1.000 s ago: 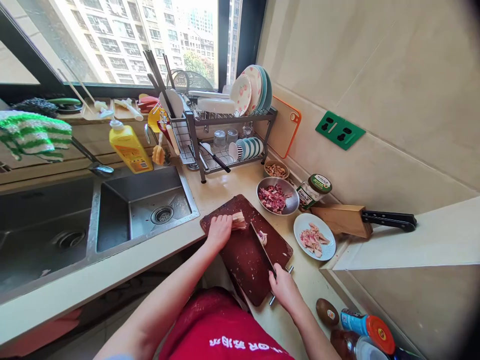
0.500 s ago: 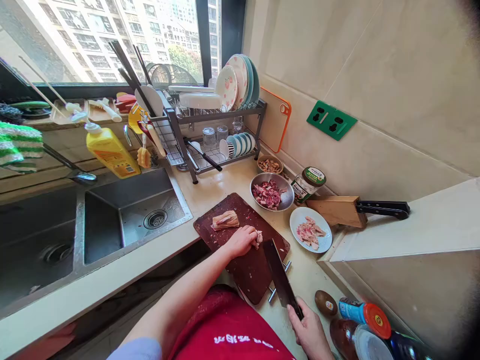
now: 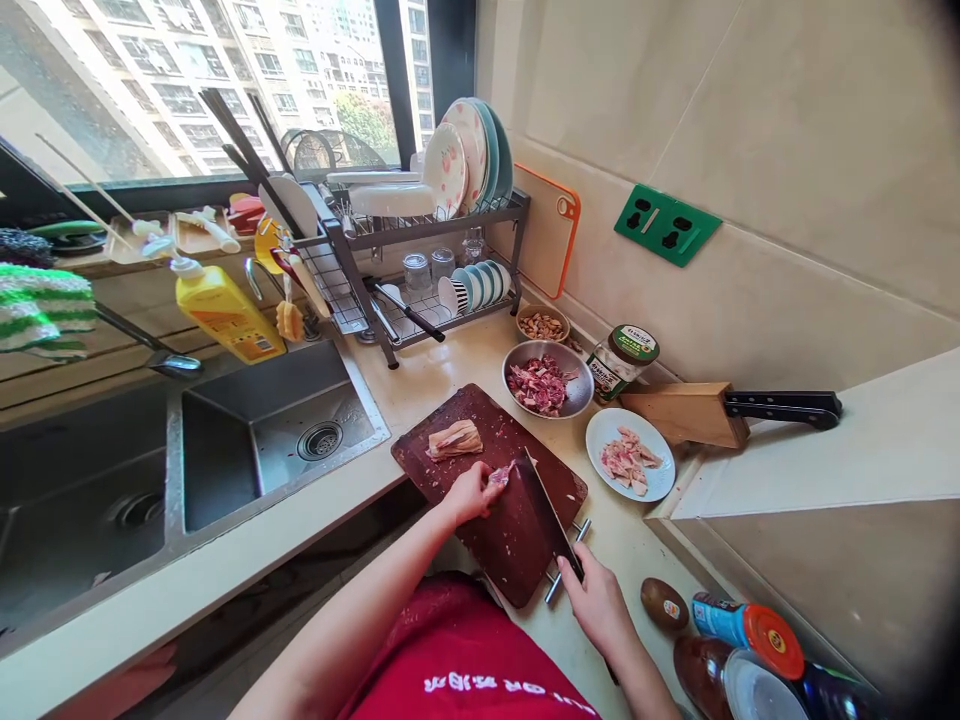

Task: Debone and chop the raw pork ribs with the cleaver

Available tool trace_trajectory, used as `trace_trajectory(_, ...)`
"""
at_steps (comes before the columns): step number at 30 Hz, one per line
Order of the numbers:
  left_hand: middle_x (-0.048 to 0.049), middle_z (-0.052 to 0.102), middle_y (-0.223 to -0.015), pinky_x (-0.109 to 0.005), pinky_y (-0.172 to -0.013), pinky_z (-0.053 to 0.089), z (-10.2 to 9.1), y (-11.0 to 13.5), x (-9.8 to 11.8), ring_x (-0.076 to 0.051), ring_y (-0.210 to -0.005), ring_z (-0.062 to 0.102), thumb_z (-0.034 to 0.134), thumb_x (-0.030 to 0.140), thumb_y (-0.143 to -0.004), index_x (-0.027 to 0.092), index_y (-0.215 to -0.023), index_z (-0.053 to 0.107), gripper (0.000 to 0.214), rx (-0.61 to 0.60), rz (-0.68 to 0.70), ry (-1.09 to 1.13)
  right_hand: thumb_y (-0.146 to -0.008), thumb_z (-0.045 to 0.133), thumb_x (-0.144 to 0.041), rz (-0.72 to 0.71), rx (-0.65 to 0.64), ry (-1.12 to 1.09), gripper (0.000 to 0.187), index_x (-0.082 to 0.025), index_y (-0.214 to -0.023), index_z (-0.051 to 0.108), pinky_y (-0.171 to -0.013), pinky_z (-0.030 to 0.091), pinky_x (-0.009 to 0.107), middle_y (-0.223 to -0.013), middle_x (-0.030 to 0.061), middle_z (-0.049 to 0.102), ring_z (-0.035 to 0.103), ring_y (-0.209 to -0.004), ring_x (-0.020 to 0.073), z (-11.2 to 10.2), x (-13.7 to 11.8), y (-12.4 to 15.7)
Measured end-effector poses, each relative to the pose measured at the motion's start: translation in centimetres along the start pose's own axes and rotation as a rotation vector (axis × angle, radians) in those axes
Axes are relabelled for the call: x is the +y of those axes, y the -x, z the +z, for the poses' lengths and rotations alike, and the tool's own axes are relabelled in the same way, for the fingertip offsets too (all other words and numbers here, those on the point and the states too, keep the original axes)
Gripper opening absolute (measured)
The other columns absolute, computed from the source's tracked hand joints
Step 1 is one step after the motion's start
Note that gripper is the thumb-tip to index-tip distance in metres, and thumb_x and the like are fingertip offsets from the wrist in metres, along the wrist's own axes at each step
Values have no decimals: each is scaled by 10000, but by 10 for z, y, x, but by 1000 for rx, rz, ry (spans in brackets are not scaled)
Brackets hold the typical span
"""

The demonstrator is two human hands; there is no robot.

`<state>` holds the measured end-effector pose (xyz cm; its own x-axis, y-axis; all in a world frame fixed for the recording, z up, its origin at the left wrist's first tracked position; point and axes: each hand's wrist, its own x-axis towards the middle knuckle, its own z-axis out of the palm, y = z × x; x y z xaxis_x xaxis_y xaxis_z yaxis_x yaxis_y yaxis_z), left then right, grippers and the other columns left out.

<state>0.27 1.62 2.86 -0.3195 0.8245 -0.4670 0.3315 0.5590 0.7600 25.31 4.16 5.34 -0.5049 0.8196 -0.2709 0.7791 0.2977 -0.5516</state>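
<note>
My left hand (image 3: pixel 474 493) is closed on a small piece of raw meat (image 3: pixel 500 476) over the brown cutting board (image 3: pixel 510 560). A cleaver (image 3: pixel 546 510) is gripped by its handle in my right hand (image 3: pixel 592 590); its dark blade slants across the right part of the board, beside the piece of meat. Behind my left hand, a larger pale chunk of meat (image 3: pixel 455 440) lies on the board. A metal bowl (image 3: pixel 585 395) of cut red meat and a white plate (image 3: pixel 664 480) with pale meat pieces stand past the board's far right side.
To the left is a double sink (image 3: pixel 360 440), with a yellow soap bottle (image 3: pixel 229 315) above it. A dish rack (image 3: pixel 352 270) stands at the back. Along the wall are a jar (image 3: pixel 619 365), a knife block (image 3: pixel 690 412), a kiwi-like brown fruit (image 3: pixel 664 604) and several jars.
My left hand has drawn back slightly and lifted the piece of meat in its fingers. My right hand has moved up and left, bringing the cleaver further over the board.
</note>
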Motion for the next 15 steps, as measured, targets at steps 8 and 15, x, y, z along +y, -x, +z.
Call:
trace_trajectory(8,-66,588,-1010,-283,-760,415,-4,22,-6,-205,-943,561,470,382,-808,206,-987,478,251,145,83,-569,-896,261,-384,-190,1,28,270,-220,-860,472,-536,374,227,-669,11,605,587,-605,170,5,-38,-4)
trace_trajectory(15,-73,564,-977,-297,-761,413,12,14,0,-197,-904,553,369,254,-856,203,-977,523,202,191,153,-600,-905,249,-303,-166,-21,226,241,-198,-919,466,-528,373,237,-715,40,638,630,-664,192,14,-45,-12)
